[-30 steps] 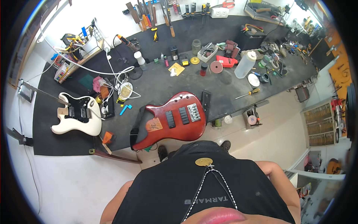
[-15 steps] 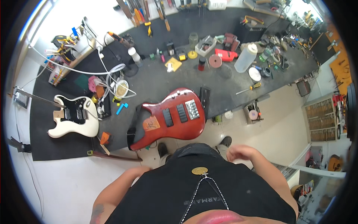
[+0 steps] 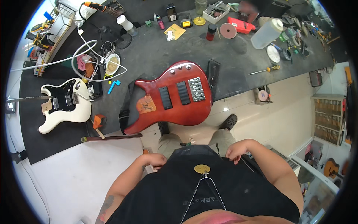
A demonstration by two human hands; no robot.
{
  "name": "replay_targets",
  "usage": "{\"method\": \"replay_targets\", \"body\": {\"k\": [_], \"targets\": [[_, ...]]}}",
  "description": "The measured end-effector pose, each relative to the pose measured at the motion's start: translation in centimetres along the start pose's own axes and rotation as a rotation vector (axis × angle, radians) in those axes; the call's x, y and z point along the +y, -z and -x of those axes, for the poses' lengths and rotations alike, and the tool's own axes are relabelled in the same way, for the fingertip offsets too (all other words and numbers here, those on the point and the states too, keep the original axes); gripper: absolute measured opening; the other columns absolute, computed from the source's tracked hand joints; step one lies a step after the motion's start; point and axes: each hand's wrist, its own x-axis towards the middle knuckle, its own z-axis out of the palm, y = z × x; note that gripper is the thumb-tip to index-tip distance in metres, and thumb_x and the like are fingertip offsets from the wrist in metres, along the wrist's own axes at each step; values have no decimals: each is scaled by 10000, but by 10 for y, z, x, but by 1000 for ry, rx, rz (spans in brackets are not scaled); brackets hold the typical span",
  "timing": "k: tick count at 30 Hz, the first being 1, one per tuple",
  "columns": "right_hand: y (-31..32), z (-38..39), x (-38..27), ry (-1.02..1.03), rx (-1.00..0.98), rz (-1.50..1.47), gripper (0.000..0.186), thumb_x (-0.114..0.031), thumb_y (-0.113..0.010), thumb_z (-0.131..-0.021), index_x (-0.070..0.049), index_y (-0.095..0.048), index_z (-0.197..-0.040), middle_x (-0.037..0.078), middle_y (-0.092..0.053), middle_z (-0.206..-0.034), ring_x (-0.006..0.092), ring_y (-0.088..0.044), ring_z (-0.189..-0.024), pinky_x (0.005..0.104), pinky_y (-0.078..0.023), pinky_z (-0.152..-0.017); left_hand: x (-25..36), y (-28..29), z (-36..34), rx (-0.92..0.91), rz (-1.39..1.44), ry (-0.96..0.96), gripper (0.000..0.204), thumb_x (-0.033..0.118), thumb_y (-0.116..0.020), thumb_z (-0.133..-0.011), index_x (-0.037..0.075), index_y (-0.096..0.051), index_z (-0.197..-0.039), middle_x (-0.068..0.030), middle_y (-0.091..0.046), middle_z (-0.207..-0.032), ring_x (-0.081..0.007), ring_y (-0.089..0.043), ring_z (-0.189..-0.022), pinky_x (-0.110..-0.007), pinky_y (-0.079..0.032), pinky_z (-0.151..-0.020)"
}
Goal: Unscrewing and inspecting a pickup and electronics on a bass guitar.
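My left hand [image 3: 157,160] is closed at the left edge of my black shirt [image 3: 223,183], its fingers curled and seeming to pinch the cloth. On the other side, my right hand [image 3: 237,150] grips the shirt's right edge, fingers bent downward. Beyond both hands a red bass guitar body [image 3: 175,108] lies face up, its lower edge reaching past the bench [image 3: 141,52]. It carries two black pickups, a silver bridge and a bare wood neck pocket, with no neck attached. Neither hand touches it.
A white guitar body [image 3: 71,106] lies at the left, near a white cable [image 3: 76,61]. An orange block [image 3: 99,121] and blue clip [image 3: 112,87] sit between the bodies. Farther right are a screwdriver [image 3: 265,70], a plastic bottle [image 3: 266,34] and a red jar [image 3: 211,33].
My left hand has come forward into view at the shirt's edge. My right hand has settled at the other side. The view has shifted, with the bench now nearer.
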Motion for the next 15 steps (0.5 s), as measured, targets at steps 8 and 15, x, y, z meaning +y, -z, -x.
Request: {"method": "replay_targets", "body": {"k": [8, 15], "targets": [[155, -297, 82, -203, 539, 775, 533, -399, -704, -814, -3, -757, -1167, 215, -749, -1179, 376, -709, -1121, 470, -559, -954, 17, -2, -104, 965, -674, 87, 365, 375, -590, -900, 55, -741, -992, -220, -751, -928, -412, -727, -900, -527, -571, -828], [109, -432, 144, -326, 171, 606, 768, -480, -768, -794, -87, -589, -1429, 163, -651, -1414, 371, -629, -1284, 506, -516, -1038, -2, 2, -120, 1104, -581, 73, 286, 342, -608, -876, 82, -709, -815, -173, -721, -770, -390, -715, -785, -520, -563, -749]]}}
